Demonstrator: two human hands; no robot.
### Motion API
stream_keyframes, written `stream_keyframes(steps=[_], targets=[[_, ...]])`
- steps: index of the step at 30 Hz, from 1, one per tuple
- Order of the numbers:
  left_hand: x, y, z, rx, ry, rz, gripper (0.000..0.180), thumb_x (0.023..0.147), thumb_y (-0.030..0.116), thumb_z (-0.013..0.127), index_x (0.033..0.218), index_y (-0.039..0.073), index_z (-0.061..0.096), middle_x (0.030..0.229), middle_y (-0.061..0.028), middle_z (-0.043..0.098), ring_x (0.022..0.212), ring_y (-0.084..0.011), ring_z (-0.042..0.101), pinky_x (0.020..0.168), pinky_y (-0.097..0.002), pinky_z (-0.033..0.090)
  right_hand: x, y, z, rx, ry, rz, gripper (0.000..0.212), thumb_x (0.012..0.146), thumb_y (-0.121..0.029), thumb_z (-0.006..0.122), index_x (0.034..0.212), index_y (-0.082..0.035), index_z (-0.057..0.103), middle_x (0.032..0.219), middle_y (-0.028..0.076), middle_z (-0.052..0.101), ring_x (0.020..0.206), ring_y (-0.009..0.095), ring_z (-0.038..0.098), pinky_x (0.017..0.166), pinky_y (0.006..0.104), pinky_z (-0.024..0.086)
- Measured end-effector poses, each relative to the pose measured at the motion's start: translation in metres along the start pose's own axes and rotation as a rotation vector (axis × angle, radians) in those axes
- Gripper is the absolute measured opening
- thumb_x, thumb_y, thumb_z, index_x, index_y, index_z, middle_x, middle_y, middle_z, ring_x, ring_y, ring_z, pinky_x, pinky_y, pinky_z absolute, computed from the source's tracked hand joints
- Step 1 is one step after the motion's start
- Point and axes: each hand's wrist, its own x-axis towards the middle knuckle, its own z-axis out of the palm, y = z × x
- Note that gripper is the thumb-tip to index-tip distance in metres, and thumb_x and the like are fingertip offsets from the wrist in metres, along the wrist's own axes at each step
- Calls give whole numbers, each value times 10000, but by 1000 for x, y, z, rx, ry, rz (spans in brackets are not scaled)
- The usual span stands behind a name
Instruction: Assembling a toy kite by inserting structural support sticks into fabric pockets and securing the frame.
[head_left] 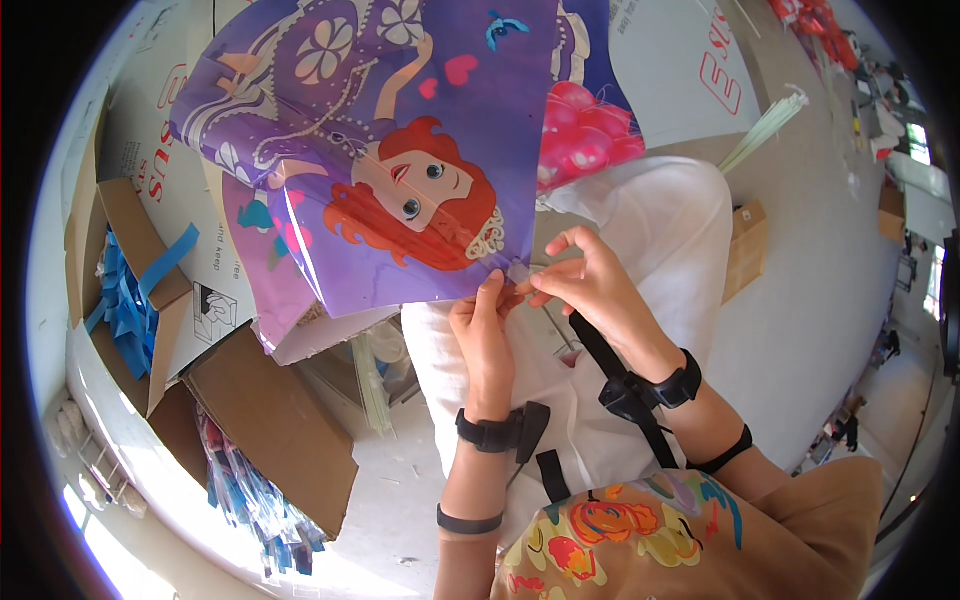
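A glossy purple plastic sheet (380, 265), printed with a red-haired cartoon princess, spreads over my lap and away from me. With thumb against fingers, my left hand (483, 335) pinches its near right corner. My right hand (590, 285) meets it there from the right, thumb and forefinger closed together at the corner's tip. A small translucent piece (518, 271) shows at that corner. What exactly the right fingertips hold is too small to tell. Under the sheet, another printed sheet with pink balloons (585, 135) sticks out on the right.
On the left stand an open carton with blue strips (128, 310) and a tipped brown carton (270, 430) spilling wrapped pieces (255, 500). Large white printed cardboard (685, 75) lies beyond. Bundles of thin pale sticks (765, 130) lie at right and near my left knee.
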Motion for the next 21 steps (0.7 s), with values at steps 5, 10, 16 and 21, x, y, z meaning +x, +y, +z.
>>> stream_keyframes(steps=[5, 10, 16, 21], targets=[[-2, 2, 4, -13, 2, -3, 162, 931, 140, 582, 901, -4, 651, 843, -97, 691, 769, -186, 668, 733, -301, 522, -2, -2, -2, 21, -5, 4, 334, 879, -102, 644, 1092, 3, 408, 881, 141, 712, 767, 143, 681, 563, 230, 446], [-3, 4, 6, -38, 9, 15, 169, 924, 164, 620, 881, 8, 669, 832, -81, 691, 756, -162, 656, 727, -290, 504, -2, -2, -3, 48, -22, 14, 333, 886, -109, 641, 1096, -5, 404, 884, 143, 713, 772, 151, 687, 573, 234, 440], [-2, 3, 4, -46, 13, 10, 177, 916, 185, 642, 890, 13, 671, 829, -72, 688, 755, -148, 650, 720, -283, 503, 1, 2, -5, 95, -41, 38, 334, 890, -113, 642, 1099, -6, 404, 886, 145, 713, 776, 158, 689, 575, 240, 437], [-4, 7, 18, 158, 84, 46, 191, 846, 146, 742, 933, -9, 672, 855, -63, 689, 758, -118, 635, 713, -262, 489, 3, 3, -7, 86, -44, 41, 349, 889, -132, 649, 1106, -2, 407, 888, 152, 711, 791, 170, 692, 571, 244, 434]])
